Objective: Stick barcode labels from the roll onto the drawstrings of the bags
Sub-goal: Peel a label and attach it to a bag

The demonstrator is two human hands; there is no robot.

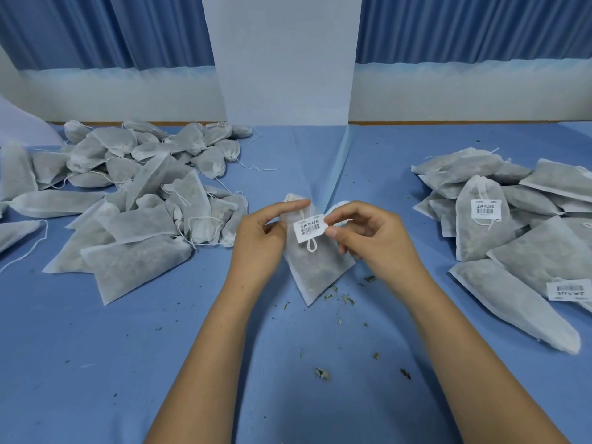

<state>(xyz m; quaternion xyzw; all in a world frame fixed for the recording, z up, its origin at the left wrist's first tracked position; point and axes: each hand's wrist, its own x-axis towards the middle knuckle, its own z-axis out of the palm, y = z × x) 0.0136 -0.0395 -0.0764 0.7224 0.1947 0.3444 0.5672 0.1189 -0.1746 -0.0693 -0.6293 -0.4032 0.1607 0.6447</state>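
A white mesh bag (315, 270) filled with dried herbs lies in the middle of the blue table, its neck pointing away from me. A white barcode label (309, 228) sits across its drawstring, whose loop (312, 245) hangs out below the label. My right hand (368, 238) pinches the label's right edge between thumb and forefinger. My left hand (266, 238) holds the bag's neck at the left, forefinger stretched over the top. A bit of white behind my right hand may be the label roll; it is mostly hidden.
A heap of unlabelled bags (128, 200) with loose strings covers the left of the table. On the right lies a pile of bags bearing labels (499, 225). Dried leaf crumbs (323, 373) are scattered on the cloth near me. A white pillar (285, 59) stands behind.
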